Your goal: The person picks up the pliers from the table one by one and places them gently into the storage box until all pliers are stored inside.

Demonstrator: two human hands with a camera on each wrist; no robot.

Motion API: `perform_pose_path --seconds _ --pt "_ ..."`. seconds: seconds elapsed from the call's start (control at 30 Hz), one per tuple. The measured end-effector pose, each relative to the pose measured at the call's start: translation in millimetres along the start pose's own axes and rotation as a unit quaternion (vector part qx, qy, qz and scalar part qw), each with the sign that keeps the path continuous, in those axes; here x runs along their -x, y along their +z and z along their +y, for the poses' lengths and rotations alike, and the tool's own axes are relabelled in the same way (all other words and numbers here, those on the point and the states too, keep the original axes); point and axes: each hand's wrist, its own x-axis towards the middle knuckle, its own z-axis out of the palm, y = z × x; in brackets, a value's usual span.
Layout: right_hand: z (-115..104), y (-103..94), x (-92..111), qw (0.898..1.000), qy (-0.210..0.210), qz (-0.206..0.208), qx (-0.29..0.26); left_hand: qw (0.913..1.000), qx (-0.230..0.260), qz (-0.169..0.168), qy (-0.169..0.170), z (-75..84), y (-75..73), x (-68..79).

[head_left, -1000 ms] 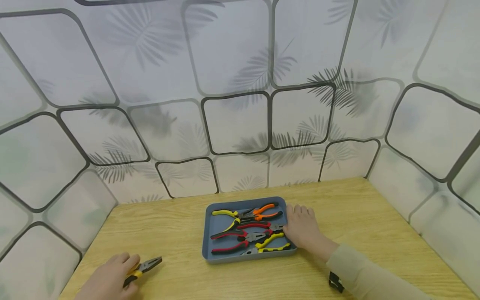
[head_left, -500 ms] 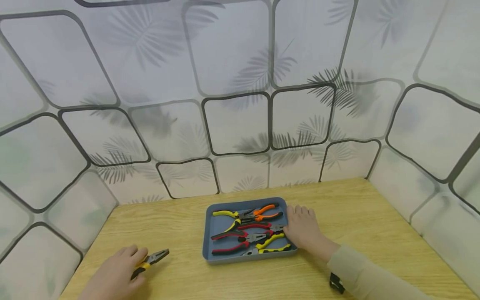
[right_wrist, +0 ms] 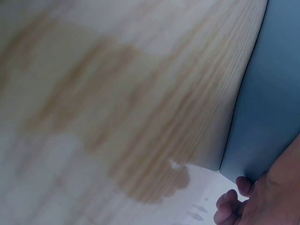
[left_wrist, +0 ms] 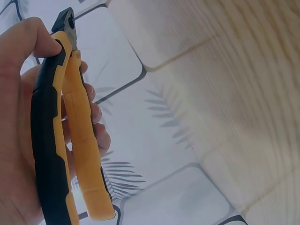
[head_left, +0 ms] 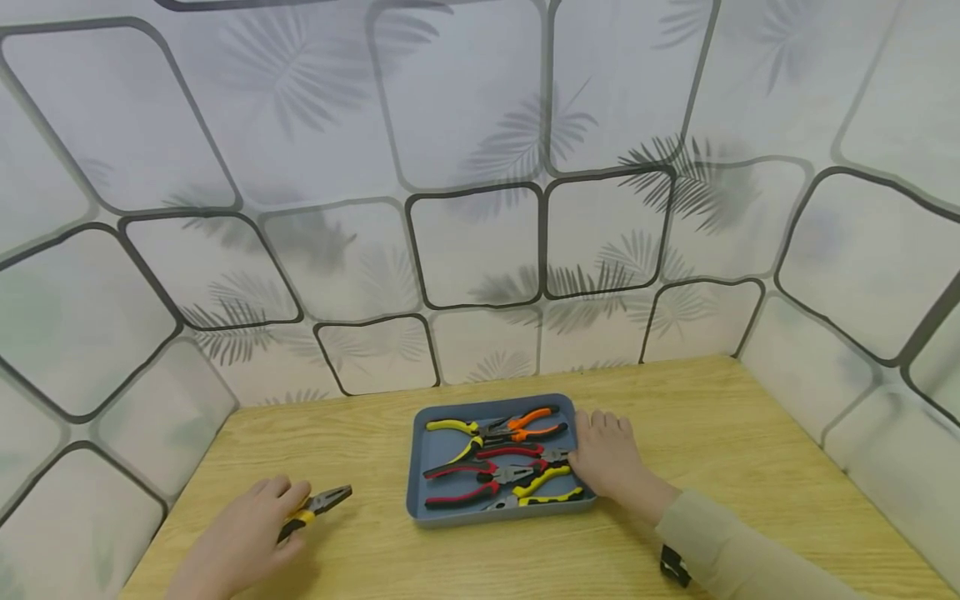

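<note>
My left hand (head_left: pixel 240 533) grips pliers with yellow-and-black handles (left_wrist: pixel 51 126), their grey nose (head_left: pixel 330 498) pointing right toward the tray. In the left wrist view the thumb presses near the pivot and the fingers wrap behind the handles, which stand slightly apart. My right hand (head_left: pixel 607 454) holds the right side of a blue-grey tray (head_left: pixel 487 517), thumb at the rim and fingers along the outer wall. Inside the tray lie several pliers: a yellow-handled pair (head_left: pixel 450 426), an orange-handled pair (head_left: pixel 536 422), red-and-black pairs (head_left: pixel 459 500) and a yellow-and-black pair (head_left: pixel 551 499).
Both hands and the tray are over a light wood-grain table (head_left: pixel 360 450). Patterned white walls (head_left: pixel 472 250) with grey frames and leaf prints enclose it at the back and sides. A black strap piece (head_left: pixel 673 567) shows under the right sleeve (head_left: pixel 705 521).
My left hand has moved right and slightly away from me with the pliers, nearer the tray. The right hand, the tray and its contents have stayed in place.
</note>
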Motion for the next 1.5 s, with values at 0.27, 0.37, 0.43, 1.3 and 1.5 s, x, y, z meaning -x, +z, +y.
perform_pose_path --seconds 0.27,0.37,0.43,1.3,1.5 --pt "0.7 0.3 -1.0 1.0 0.002 -0.003 0.003 1.0 0.0 0.008 0.002 6.4 -3.8 -6.6" --pt "0.8 0.5 -1.1 1.0 0.002 -0.002 0.006 1.0 0.001 0.007 0.004 9.0 -5.5 -9.1" --pt "0.5 0.2 -1.1 1.0 0.002 -0.002 0.005 1.0 0.002 0.006 0.006 10.6 -6.9 -10.5" --pt "0.0 -0.6 1.5 1.0 0.001 0.001 0.001 0.998 0.011 0.032 0.053 27.6 -9.6 -33.8" --pt "-0.2 0.6 0.8 1.0 0.004 0.002 0.0 0.9971 0.007 0.037 0.067 30.9 -7.1 -38.0"
